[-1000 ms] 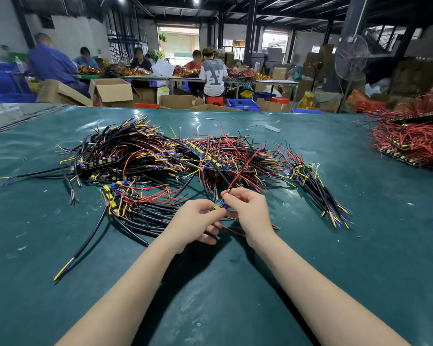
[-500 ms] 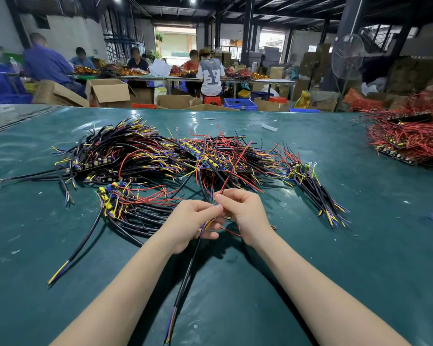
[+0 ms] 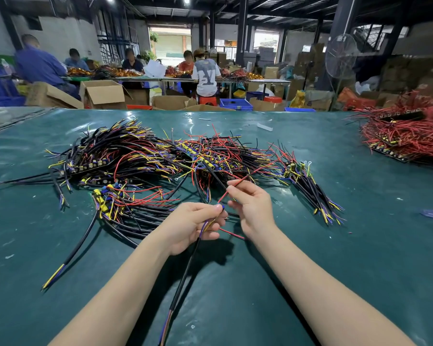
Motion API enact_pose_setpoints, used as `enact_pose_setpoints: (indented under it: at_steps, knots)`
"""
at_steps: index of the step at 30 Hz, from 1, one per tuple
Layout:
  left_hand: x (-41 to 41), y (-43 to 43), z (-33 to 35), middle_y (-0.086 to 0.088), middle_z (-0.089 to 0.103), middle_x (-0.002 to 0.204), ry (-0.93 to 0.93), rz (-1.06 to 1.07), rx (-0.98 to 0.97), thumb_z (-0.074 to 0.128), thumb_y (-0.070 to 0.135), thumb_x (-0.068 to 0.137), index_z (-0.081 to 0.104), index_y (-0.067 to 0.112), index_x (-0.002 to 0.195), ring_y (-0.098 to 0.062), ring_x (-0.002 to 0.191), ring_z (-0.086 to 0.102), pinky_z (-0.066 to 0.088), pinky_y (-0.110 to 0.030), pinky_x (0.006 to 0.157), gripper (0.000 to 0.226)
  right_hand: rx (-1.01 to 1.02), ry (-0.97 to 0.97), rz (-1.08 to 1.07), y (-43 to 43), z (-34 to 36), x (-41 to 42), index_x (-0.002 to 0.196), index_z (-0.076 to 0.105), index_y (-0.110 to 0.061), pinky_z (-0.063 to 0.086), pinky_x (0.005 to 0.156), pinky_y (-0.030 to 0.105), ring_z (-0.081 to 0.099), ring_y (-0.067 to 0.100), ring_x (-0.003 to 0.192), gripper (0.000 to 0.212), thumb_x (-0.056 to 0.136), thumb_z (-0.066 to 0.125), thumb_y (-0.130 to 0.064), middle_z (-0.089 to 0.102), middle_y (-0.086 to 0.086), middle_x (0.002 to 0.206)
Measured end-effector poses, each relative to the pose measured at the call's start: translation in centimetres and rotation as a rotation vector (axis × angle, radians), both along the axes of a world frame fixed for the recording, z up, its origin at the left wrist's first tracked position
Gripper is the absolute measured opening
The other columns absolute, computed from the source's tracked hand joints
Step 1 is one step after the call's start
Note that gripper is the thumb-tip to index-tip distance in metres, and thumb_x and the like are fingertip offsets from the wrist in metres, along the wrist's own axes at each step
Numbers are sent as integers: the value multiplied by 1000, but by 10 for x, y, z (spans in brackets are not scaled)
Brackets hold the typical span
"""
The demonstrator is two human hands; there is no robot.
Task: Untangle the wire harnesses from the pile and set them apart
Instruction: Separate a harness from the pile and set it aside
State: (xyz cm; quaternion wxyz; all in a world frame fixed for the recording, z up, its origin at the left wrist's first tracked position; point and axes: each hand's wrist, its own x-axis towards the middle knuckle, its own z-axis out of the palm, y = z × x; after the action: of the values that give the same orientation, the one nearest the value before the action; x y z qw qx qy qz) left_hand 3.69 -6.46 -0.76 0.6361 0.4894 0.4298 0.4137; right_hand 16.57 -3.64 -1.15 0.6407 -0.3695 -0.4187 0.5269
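We see pile (image 3: pixel 175 166) on desk (image 3: pixel 360 245), near far edge. Left hand (image 3: pixel 195 224) pinched shut on one harness (image 3: pixel 183 278). Right hand (image 3: pixel 253 206) pinched on its red wire (image 3: pixel 225 194). Wires light, bendy, snag easy. We hold thick black part, pull slow.

Factory floor: worktables (image 3: pixel 268 81), cartons (image 3: pixel 103 94)

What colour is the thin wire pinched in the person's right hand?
Red. The wire runs between the right hand and left hand, seen in the head view.
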Motion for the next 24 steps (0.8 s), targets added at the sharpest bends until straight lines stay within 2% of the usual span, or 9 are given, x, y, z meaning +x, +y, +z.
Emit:
enact_pose_setpoints:
  at_steps: [6,11,16,19,22,24]
  knots:
    - [-12,0,0,2,65,57,107,-147,-93,53,15,90,65,6,78,-2,44,56,50,-17,46,19,-37,87,-192,11,-1,26,65,57,-6,50,47,13,56,1,44,26,80,58,16,58,-7,44]
    - [-14,-1,-1,1,64,57,125,-208,-116,55,16,88,66,4,77,-3,45,56,51,-17,47,19,-32,97,-222,17,-5,35,69,56,-6,51,45,16,59,6,42,25,88,50,9,62,0,46]
    - [-15,-1,-2,1,65,59,101,-202,-115,53,16,88,66,5,79,-4,46,57,51,-18,48,19,-64,191,-154,18,-5,38,74,57,-6,51,45,18,61,8,44,28,97,41,-6,62,1,46]
    - [-13,1,-3,3,68,62,40,-92,-133,52,19,90,66,9,83,-3,48,60,51,-18,48,18,-54,283,-201,17,0,35,78,57,-9,54,49,20,61,10,47,23,97,44,-11,61,2,49]
    - [-13,3,-3,4,70,65,-9,-38,-139,53,22,91,66,11,86,-4,50,62,52,-19,48,17,-34,122,-287,10,3,24,77,52,-11,52,45,19,55,10,47,16,93,52,-9,57,6,57]
    - [-12,3,-4,4,70,65,-10,-40,-135,52,21,91,66,12,86,-4,51,63,52,-19,48,17,4,-86,-206,4,3,14,70,54,-10,45,39,17,48,5,40,20,89,57,-7,54,1,50]
